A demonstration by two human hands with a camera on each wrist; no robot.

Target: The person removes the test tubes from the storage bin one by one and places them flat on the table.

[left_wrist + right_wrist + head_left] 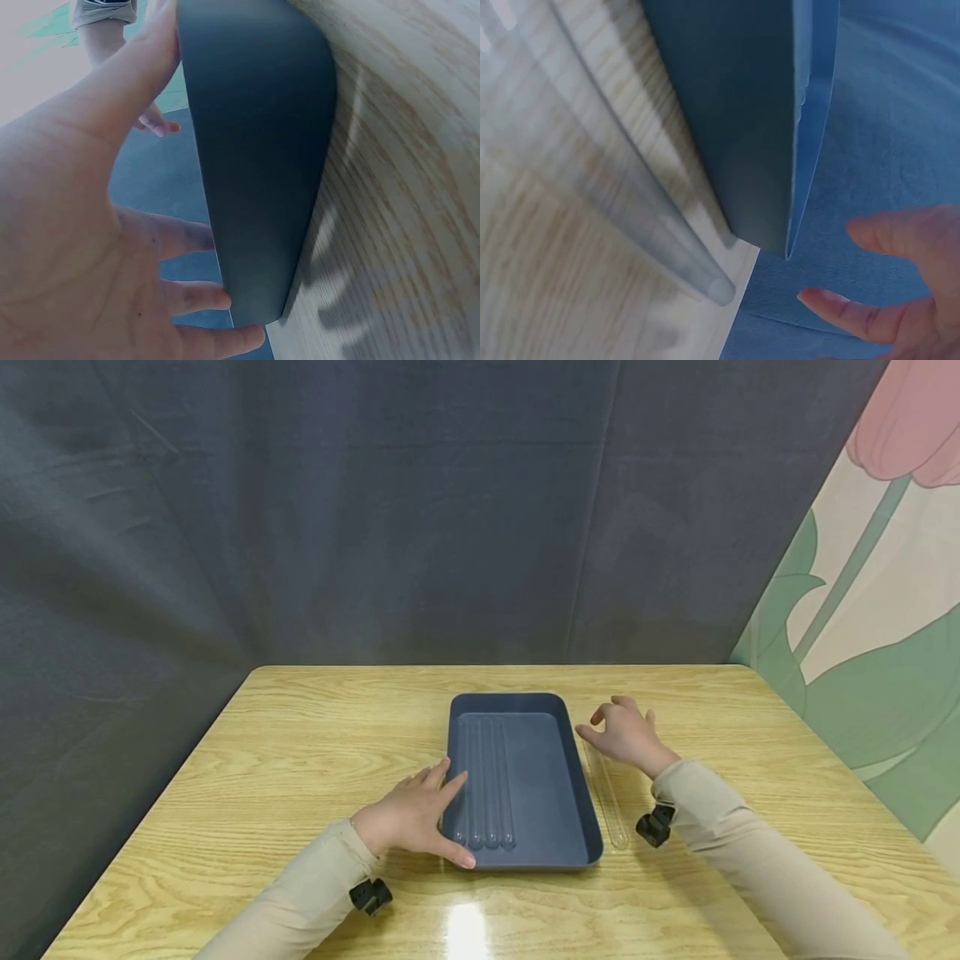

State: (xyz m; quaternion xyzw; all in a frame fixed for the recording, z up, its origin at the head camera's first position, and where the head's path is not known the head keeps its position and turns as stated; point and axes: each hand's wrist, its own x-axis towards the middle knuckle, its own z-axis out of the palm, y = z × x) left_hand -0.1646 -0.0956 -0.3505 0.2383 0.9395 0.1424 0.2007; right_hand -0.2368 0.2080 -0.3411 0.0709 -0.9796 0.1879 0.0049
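Observation:
A dark blue rectangular tray (543, 793) lies on the table, with several clear glass test tubes (492, 785) side by side in its left half. Another test tube (609, 802) rests on the table along the tray's right side. My left hand (408, 814) is at the tray's near left side, fingers spread; in the left wrist view its fingertips are at the rim of the tray wall (259, 142). Over the far end of the loose tube is my right hand (624, 735). In the right wrist view its thumb and finger stand apart with nothing between them, beyond the tube (656, 217).
The wood-grain table (315, 752) extends to both sides of the tray. A dark cloth (420, 527) hangs behind its far edge, and a wall with a painted flower (862, 610) stands at the right. Each wrist carries a small black camera.

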